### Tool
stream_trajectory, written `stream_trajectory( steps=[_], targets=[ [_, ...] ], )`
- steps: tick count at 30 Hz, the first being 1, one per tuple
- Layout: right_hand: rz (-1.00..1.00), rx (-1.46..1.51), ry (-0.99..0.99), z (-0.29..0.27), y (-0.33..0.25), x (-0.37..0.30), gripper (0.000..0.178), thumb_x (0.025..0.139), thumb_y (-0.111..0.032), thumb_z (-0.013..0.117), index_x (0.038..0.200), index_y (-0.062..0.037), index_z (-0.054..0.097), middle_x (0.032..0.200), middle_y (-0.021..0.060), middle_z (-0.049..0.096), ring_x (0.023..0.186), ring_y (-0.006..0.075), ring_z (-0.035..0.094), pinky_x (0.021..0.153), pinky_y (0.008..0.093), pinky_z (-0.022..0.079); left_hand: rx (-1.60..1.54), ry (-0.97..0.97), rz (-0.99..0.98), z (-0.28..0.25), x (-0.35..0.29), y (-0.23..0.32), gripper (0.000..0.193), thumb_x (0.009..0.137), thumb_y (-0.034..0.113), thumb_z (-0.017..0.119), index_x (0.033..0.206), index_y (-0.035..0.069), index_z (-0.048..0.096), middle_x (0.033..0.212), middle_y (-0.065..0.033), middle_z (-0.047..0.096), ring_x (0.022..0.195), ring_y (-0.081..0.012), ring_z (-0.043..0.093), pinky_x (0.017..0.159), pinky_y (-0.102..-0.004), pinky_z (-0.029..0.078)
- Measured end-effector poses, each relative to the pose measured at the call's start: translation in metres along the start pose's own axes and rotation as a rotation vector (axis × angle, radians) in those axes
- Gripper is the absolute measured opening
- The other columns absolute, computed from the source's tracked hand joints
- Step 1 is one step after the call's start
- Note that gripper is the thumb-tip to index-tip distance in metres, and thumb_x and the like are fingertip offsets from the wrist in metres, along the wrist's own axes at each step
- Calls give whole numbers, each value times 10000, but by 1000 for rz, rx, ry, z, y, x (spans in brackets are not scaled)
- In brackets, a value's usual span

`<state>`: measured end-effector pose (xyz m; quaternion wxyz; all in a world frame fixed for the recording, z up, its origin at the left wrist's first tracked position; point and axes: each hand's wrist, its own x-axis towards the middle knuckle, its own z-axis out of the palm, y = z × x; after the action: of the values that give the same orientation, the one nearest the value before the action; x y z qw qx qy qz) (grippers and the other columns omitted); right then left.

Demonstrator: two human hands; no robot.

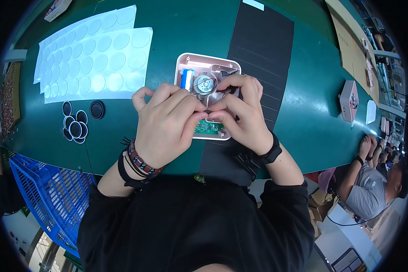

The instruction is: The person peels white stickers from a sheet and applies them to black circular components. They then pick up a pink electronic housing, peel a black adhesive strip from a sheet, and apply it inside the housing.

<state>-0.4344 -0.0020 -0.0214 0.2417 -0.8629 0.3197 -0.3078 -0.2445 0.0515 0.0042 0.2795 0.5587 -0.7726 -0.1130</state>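
Observation:
An open pale pink plastic housing (208, 58) lies on the table in front of me. Inside it sit a blue-and-white cylindrical cell (187, 80), a round metal motor (205, 84) with thin red and dark wires, and a green circuit board (207, 128) at the near end. My left hand (164, 124) reaches over the housing's left side, thumb and forefinger pinched together. From the other side my right hand (245, 115) meets it fingertip to fingertip, also in a pinch, just above the board. Something small and dark shows between the fingertips, mostly hidden.
Sheets of round clear stickers (95, 61) lie at the far left. Several black discs with white rims (75, 129) and a stack of black rings (97, 109) are nearer. A black mat (263, 50) runs beneath the housing. Another pink housing (349, 100) stands right; a blue crate (54, 199) is lower left.

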Motion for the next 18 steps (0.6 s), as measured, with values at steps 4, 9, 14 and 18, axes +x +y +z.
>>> stream_trajectory(
  steps=[4,9,14,18],
  targets=[
    [12,58,-20,1,3,0,125,735,-195,748,804,-128,668,1075,61,525,1041,244,461,929,390,295,-25,-11,13,-1,2,-3,74,793,152,669,775,131,600,765,42,572,850,-147,534,806,-395,255],
    [14,92,-25,1,2,1,118,737,-176,745,807,-123,666,1088,69,511,1045,248,451,922,384,305,-10,-3,20,-1,1,-3,81,790,157,672,774,130,598,766,45,570,845,-148,533,788,-398,251],
    [18,98,-11,2,3,0,125,729,-164,749,807,-120,663,1084,70,493,1037,248,443,924,385,306,59,-6,4,1,2,0,87,787,157,673,775,131,592,776,47,566,850,-150,526,759,-398,242],
    [41,78,-15,3,1,0,125,724,-147,749,803,-118,656,1088,75,479,1035,249,439,928,386,305,143,17,3,1,2,6,91,774,156,677,776,136,588,792,50,562,859,-150,520,748,-397,239]
  ],
)
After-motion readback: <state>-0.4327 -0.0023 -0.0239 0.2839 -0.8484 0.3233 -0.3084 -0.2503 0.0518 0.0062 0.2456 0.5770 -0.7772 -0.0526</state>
